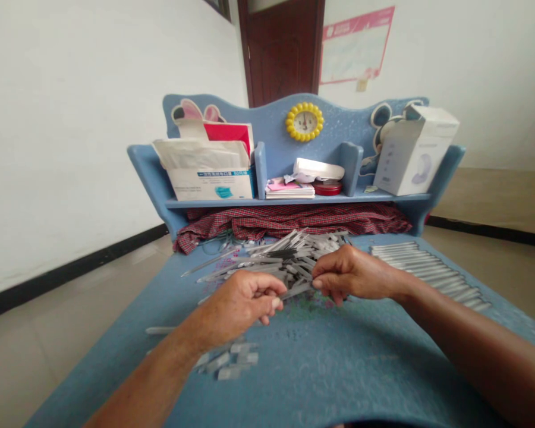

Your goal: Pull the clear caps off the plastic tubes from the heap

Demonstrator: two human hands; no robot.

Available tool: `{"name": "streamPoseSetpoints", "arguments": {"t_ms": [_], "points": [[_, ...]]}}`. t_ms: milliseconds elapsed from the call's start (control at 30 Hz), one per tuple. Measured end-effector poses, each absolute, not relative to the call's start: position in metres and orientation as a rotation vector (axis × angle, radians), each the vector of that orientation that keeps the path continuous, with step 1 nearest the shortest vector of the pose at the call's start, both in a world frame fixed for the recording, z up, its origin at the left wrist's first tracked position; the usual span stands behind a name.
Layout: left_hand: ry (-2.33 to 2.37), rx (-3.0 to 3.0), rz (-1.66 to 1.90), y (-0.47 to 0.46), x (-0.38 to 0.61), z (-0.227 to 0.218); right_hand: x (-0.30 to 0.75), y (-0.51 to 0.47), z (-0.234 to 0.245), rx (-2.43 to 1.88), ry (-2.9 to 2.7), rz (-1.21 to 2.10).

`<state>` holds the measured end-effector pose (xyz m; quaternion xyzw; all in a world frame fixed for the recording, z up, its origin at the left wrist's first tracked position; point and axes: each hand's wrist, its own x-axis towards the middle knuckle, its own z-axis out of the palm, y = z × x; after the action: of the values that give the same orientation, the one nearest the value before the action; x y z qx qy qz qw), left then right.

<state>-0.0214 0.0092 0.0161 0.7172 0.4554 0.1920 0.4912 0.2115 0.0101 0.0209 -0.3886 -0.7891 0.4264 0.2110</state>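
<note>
My left hand [249,297] is closed in a pinch at the middle of the desk. Opposite it, my right hand [350,274] pinches with thumb and forefinger. A thin grey stick [298,290] spans the gap between both sets of fingertips; its exact kind is too blurred to tell. Just behind my hands lies a loose pile of grey and whitish slender sticks [289,252], like pen tubes, with some darker ones among them. Small flat grey pieces [232,359] lie in a heap below my left wrist. Another stick [159,330] lies left of my left forearm.
To the right, similar sticks lie in a neat row [428,273]. A red checked cloth [289,220] is bunched under the shelf of the blue desk [330,380]. On the shelf stand a mask box [214,184], a red round tin [327,188] and a white carton [417,154].
</note>
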Motion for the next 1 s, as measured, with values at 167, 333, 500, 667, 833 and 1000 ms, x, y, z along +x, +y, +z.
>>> {"name": "streamPoseSetpoints", "arguments": {"t_ms": [167,333,500,667,833,1000], "points": [[1.118,1.716,0.491,0.0097,-0.021,0.0164,0.215,0.014,0.0192,-1.076,-2.168,1.21],[1.108,1.693,0.518,0.0086,-0.0204,0.0164,0.2165,0.0162,0.0161,-1.025,-2.05,1.333],[1.104,1.703,0.519,0.0078,-0.0202,0.0163,0.2112,0.0128,0.0161,-1.052,-2.132,1.212],[1.107,1.735,0.518,0.0083,-0.0215,0.0158,0.2128,0.0141,0.0165,-1.061,-2.143,1.202],[1.108,1.748,0.526,0.0094,-0.0228,0.0138,0.2126,0.0149,0.0145,-1.072,-2.156,1.185],[1.116,1.745,0.547,0.0096,-0.0219,0.0131,0.2113,0.0152,0.0134,-1.036,-2.125,1.192]]}}
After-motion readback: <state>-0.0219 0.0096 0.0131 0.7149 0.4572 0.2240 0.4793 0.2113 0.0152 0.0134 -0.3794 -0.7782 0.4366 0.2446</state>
